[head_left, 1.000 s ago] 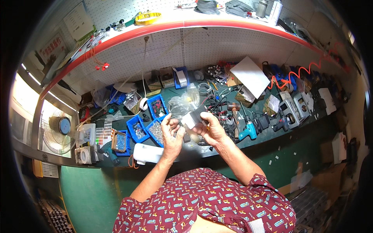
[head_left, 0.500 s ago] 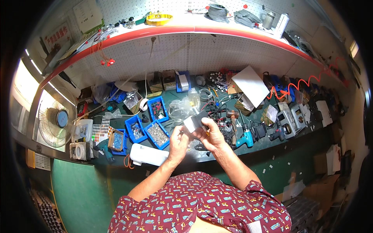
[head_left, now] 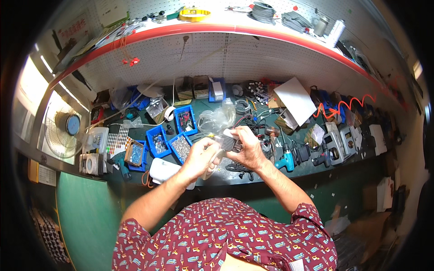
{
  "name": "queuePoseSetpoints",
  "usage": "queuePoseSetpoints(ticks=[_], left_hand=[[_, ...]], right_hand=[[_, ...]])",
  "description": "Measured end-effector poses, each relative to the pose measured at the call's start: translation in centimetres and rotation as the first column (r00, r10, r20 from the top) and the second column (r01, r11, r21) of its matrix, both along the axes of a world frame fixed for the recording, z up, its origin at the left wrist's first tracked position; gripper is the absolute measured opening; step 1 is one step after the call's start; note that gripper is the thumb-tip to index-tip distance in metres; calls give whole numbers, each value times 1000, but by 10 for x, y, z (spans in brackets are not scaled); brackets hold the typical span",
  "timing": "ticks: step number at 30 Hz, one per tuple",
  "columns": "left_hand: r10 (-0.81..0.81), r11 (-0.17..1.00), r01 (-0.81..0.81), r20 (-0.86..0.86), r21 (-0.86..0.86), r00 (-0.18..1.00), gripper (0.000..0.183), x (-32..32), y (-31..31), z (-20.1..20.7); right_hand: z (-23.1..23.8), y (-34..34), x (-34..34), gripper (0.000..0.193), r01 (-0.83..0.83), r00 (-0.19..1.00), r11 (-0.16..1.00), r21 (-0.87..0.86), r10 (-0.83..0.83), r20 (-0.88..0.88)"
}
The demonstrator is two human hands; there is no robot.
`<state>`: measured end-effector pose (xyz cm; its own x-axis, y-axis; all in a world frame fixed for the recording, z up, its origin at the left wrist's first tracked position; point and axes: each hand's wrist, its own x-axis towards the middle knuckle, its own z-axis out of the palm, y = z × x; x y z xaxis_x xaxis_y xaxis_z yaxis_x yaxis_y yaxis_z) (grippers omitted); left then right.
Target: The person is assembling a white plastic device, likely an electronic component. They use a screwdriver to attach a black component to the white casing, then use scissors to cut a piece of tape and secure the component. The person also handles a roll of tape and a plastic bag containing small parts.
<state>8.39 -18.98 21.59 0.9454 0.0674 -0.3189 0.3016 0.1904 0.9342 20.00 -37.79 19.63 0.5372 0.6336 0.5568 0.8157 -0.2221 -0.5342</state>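
**Small grey part held over a crowded bench: drop and snag risk**

Since the earlier frame both hands have drawn slightly nearer the body and closed in tighter on the part. Left hand (head_left: 199, 156) and right hand (head_left: 247, 149) together clasp a small grey-and-white boxy component (head_left: 228, 142), held in the air above the green workbench (head_left: 253, 177); fingers wrap it closely on both sides, so exact contact points cannot be told.

Findings:
- Blue bins of screws (head_left: 182, 147) sit just beside the left hand. In my judgement a slip would send the component in among loose hardware.
- Black cables (head_left: 239, 168) lie directly beneath. Any trailing lead could catch there.
- Teal cordless drill (head_left: 286, 160) stands near the right wrist; an elbow sweep could knock it.
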Motion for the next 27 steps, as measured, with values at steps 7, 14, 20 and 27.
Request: queuePoseSetpoints(ticks=[7, 14, 20, 27], left_hand=[[-129, 984, 103, -179, -148, 975, 20, 18, 17, 24], [-154, 980, 98, -356, -170, 922, 21, 34, 21, 53], [-138, 982, 71, -412, -172, 901, 23, 40, 16, 50], [-80, 990, 12, -483, -141, 872, 27, 44, 0, 63]], right_hand=[[23, 2, 7, 64, -162, 984, 968, -193, 174, 44], [20, 0, 12, 73, -252, 950, 947, -198, 281, 133], [30, -3, 8, 72, -268, 923, 924, -271, 328, 203], [15, -7, 10, 62, -220, 964, 960, -174, 241, 112]])
